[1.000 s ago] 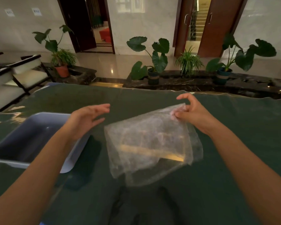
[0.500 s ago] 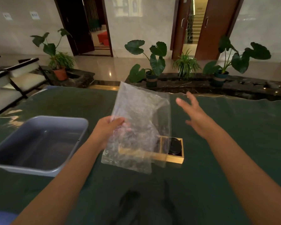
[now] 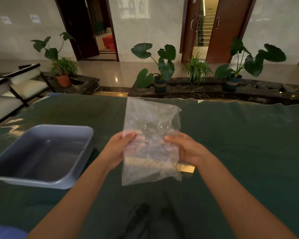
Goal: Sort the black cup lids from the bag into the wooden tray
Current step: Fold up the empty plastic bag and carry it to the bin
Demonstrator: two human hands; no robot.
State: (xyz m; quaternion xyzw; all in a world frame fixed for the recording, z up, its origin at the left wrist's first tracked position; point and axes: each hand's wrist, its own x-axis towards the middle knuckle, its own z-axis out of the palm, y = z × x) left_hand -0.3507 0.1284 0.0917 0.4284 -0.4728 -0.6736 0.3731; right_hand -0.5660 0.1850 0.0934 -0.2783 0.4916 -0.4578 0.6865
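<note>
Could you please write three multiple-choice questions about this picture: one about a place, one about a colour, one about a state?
1. Where is the plastic tub relative to the plastic bag?
A. To the person's left of it
B. To the person's right of it
C. Inside it

2. What colour is the tub?
A. Red
B. Grey-blue
C. Yellow

3. How is the bag held?
A. By the left hand alone
B. Lying flat, untouched
C. By both hands

Answers:
1. A: the tub stands on the green table, left of the bag.
2. B: its walls and floor look grey-blue.
3. C: the left hand and right hand grip its opposite edges, over the wooden tray.
</note>
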